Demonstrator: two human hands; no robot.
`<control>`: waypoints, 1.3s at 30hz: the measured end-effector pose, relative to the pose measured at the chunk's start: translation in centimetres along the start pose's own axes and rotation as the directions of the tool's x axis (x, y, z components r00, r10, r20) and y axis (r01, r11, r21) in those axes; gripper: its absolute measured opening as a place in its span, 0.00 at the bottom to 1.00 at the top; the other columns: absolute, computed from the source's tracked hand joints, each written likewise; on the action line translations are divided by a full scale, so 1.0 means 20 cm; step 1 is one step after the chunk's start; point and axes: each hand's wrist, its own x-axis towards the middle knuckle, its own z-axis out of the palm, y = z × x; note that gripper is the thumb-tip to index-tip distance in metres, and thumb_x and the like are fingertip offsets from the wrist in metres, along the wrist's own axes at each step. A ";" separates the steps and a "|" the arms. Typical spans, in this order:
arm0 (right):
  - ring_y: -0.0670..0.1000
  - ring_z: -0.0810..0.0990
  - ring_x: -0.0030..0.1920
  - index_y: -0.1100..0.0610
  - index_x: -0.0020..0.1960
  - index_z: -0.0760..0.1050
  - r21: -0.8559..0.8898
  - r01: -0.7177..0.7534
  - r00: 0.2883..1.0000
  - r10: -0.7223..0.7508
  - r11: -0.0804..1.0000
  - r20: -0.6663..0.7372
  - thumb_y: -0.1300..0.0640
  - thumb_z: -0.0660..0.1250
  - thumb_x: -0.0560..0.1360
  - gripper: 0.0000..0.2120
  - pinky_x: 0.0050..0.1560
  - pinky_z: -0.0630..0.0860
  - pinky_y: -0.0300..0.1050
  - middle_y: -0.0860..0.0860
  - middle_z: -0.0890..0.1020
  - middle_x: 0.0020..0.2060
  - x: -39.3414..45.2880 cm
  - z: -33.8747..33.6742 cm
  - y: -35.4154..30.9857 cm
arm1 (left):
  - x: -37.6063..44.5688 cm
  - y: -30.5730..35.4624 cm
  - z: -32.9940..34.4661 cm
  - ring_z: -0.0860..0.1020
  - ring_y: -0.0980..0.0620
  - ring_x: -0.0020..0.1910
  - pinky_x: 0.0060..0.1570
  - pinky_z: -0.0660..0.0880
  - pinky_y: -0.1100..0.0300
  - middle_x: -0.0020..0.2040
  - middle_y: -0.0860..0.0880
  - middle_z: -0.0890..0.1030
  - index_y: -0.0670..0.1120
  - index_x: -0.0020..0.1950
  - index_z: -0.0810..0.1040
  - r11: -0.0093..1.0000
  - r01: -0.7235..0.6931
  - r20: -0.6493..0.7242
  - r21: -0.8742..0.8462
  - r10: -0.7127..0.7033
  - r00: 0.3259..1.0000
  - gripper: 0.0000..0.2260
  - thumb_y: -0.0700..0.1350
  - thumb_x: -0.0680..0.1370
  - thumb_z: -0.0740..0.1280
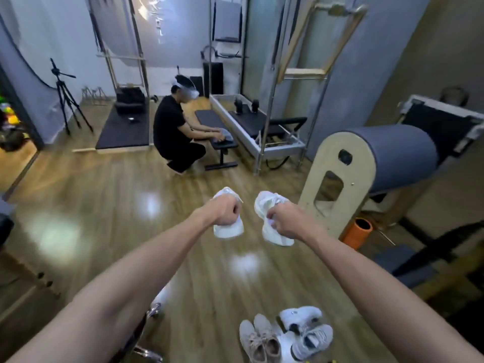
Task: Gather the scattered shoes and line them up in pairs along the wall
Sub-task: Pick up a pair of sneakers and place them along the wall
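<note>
Both white sneakers are up in the air over the wood floor [104,205], left hand [227,212] w/ fingers curled tight round one white sneaker [230,226], right hand [286,221] gripping the other white sneaker [272,205] same way, beige pair [259,339] & white/grey pair [306,331] on floor nearby.

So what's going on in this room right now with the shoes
A person is carrying a pair of white sneakers, one in each hand: the left hand grips the left sneaker, the right hand grips the right sneaker, both held above the wooden floor. More shoes, a beige pair and white ones, lie near the person's feet. Another person crouches by a bench.
</note>
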 end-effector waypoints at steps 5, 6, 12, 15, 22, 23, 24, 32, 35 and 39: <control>0.54 0.75 0.60 0.47 0.58 0.78 0.030 -0.135 0.990 0.136 0.990 -0.045 0.56 0.62 0.76 0.13 0.46 0.66 0.41 0.52 0.78 0.59 -0.26 -0.08 0.04 | 0.00 0.27 -0.11 0.71 0.51 0.37 0.27 0.59 0.70 0.33 0.52 0.74 0.47 0.34 0.75 0.987 -0.162 -0.029 -0.008 0.161 0.986 0.09 0.36 0.70 0.60; 0.54 0.75 0.60 0.47 0.58 0.79 0.051 -0.168 0.984 0.171 0.984 -0.054 0.57 0.62 0.76 0.13 0.46 0.66 0.40 0.52 0.79 0.58 -0.32 -0.08 0.05 | 0.00 0.34 -0.10 0.70 0.52 0.37 0.25 0.58 0.73 0.33 0.52 0.75 0.46 0.34 0.77 0.978 -0.209 -0.026 -0.014 0.209 0.978 0.09 0.35 0.69 0.60; 0.52 0.77 0.56 0.46 0.53 0.79 0.107 -0.370 0.926 0.375 0.923 -0.039 0.57 0.63 0.73 0.12 0.43 0.67 0.41 0.49 0.80 0.52 -0.82 -0.03 0.15 | -0.03 0.77 0.10 0.72 0.51 0.33 0.25 0.66 0.65 0.27 0.54 0.72 0.43 0.31 0.77 0.918 -0.377 0.042 -0.121 0.385 0.922 0.10 0.35 0.66 0.57; 0.52 0.78 0.53 0.45 0.52 0.79 0.130 -0.506 0.861 0.508 0.853 0.013 0.59 0.63 0.71 0.14 0.41 0.71 0.44 0.49 0.80 0.52 -1.16 0.02 0.22 | -0.10 1.06 0.25 0.74 0.54 0.32 0.27 0.69 0.67 0.28 0.54 0.74 0.45 0.29 0.77 0.869 -0.466 0.073 -0.166 0.482 0.873 0.11 0.35 0.66 0.58; 0.55 0.79 0.52 0.45 0.50 0.81 0.164 -0.720 0.686 0.728 0.675 0.016 0.60 0.64 0.71 0.14 0.44 0.74 0.46 0.50 0.80 0.51 -2.06 0.13 0.27 | -0.49 1.74 0.57 0.74 0.51 0.35 0.33 0.67 0.64 0.31 0.50 0.76 0.42 0.34 0.80 0.719 -0.692 0.219 -0.060 0.686 0.694 0.08 0.35 0.68 0.61; 0.55 0.79 0.52 0.45 0.49 0.81 0.178 -0.744 0.657 0.754 0.644 0.018 0.60 0.64 0.71 0.14 0.44 0.75 0.47 0.50 0.80 0.50 -2.20 0.14 0.27 | -0.57 1.84 0.61 0.74 0.50 0.36 0.34 0.68 0.63 0.30 0.50 0.75 0.44 0.33 0.78 0.687 -0.724 0.236 -0.058 0.714 0.659 0.09 0.35 0.68 0.61; 0.56 0.78 0.52 0.44 0.49 0.81 0.197 -0.767 0.627 0.779 0.611 0.025 0.60 0.64 0.71 0.14 0.46 0.76 0.48 0.50 0.80 0.51 -2.34 0.15 0.26 | -0.65 1.95 0.66 0.74 0.50 0.36 0.35 0.69 0.62 0.30 0.51 0.75 0.46 0.32 0.77 0.654 -0.754 0.256 -0.057 0.740 0.622 0.09 0.35 0.68 0.61; 0.55 0.79 0.54 0.43 0.52 0.80 0.270 -0.923 0.299 0.953 0.273 0.056 0.56 0.65 0.73 0.12 0.45 0.69 0.42 0.52 0.79 0.55 -3.46 0.22 0.12 | -1.34 2.77 1.01 0.74 0.55 0.33 0.29 0.70 0.67 0.29 0.59 0.73 0.38 0.35 0.80 0.426 -0.893 0.379 -0.141 0.857 0.349 0.09 0.33 0.68 0.60; 0.56 0.79 0.53 0.44 0.52 0.81 0.288 -0.949 0.153 0.986 0.130 0.061 0.55 0.66 0.73 0.11 0.43 0.70 0.43 0.52 0.80 0.55 -3.85 0.22 0.04 | -1.61 3.06 1.12 0.79 0.46 0.42 0.40 0.77 0.56 0.36 0.47 0.81 0.42 0.34 0.79 0.267 -0.951 0.393 -0.158 0.900 0.188 0.09 0.34 0.69 0.60; 0.56 0.79 0.53 0.44 0.52 0.81 0.295 -0.955 -0.008 0.998 -0.027 0.065 0.56 0.67 0.72 0.12 0.44 0.72 0.43 0.53 0.81 0.54 -4.28 0.27 -0.07 | -1.94 3.41 1.27 0.79 0.43 0.43 0.44 0.78 0.50 0.40 0.42 0.83 0.41 0.36 0.80 0.076 -0.980 0.400 -0.182 0.917 -0.003 0.09 0.35 0.68 0.60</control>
